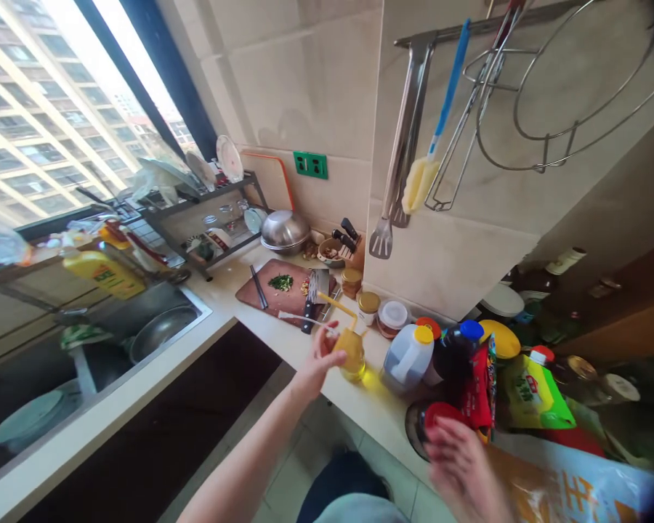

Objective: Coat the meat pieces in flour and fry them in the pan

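Note:
My left hand (pixel 325 354) is closed, with a thin white spoon (pixel 302 318) sticking out of its fingers to the left. Its thumb overlaps a yellow-topped oil bottle (pixel 353 356) with a long spout; whether it touches the bottle I cannot tell. Blurred by motion, my right hand (pixel 461 461) has its fingers loosely apart, with nothing visible in them. It is beside a jar with a red lid (pixel 441 415), partly covering it. Beyond my left hand lies a brown cutting board (pixel 269 280) with chopped greens (pixel 280 282), chopsticks (pixel 259 287) and a cleaver (pixel 317 287).
A sink (pixel 196 319) is on the left, below a dish rack (pixel 207 195). A white jug (pixel 408 356), a red packet (pixel 478 385) and a green pouch (pixel 539 392) crowd the right counter. Spatulas (pixel 381 236) hang on the wall.

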A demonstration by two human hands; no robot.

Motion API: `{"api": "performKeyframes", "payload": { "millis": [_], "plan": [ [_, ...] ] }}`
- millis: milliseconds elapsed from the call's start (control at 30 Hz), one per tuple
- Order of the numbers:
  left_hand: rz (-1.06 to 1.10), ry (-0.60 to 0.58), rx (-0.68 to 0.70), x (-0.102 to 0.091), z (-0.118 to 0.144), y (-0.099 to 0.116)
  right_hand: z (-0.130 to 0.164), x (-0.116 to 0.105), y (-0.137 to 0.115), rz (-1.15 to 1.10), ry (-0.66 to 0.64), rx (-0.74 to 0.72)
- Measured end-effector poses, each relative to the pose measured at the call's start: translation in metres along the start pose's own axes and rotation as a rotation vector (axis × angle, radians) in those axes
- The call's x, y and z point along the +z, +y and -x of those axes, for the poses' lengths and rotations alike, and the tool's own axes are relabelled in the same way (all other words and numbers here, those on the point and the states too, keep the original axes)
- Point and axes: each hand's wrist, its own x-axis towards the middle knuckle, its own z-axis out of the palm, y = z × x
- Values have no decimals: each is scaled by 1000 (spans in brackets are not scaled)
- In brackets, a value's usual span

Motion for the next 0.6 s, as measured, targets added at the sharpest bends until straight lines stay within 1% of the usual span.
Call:
{"api": "performKeyframes", "payload": {
  "millis": [33,67,100,167,200,267,333,400,433,467,533,600],
  "plan": [
    [195,-104,-19,12,22,3,-6,14,2,-150,-95,-2],
    [326,-199,-51,25,42,4,-11,27,3,-289,-191,15],
    [406,-265,-85,36,57,4,-14,38,5,-397,-264,52],
    [507,-319,-98,54,76,1,-18,51,8,-514,-377,135],
    [516,-332,-86,60,79,-1,-19,53,10,-524,-403,157],
    [503,-376,-36,68,80,-6,-22,49,12,-477,-395,137],
    [476,-430,12,68,77,-15,-28,40,10,-373,-304,54],
    [423,-432,10,59,77,-30,-40,28,2,-211,-176,-44],
    [356,-403,-19,51,77,-40,-47,21,-6,-108,-113,-99],
    [261,-360,-55,40,78,-51,-55,16,-15,18,-71,-145],
    [-1,-238,-64,11,75,-74,-69,9,-37,300,-48,-236],
    [-120,-176,-54,-21,62,-93,-80,11,-61,576,-50,-310]
  ]
}}
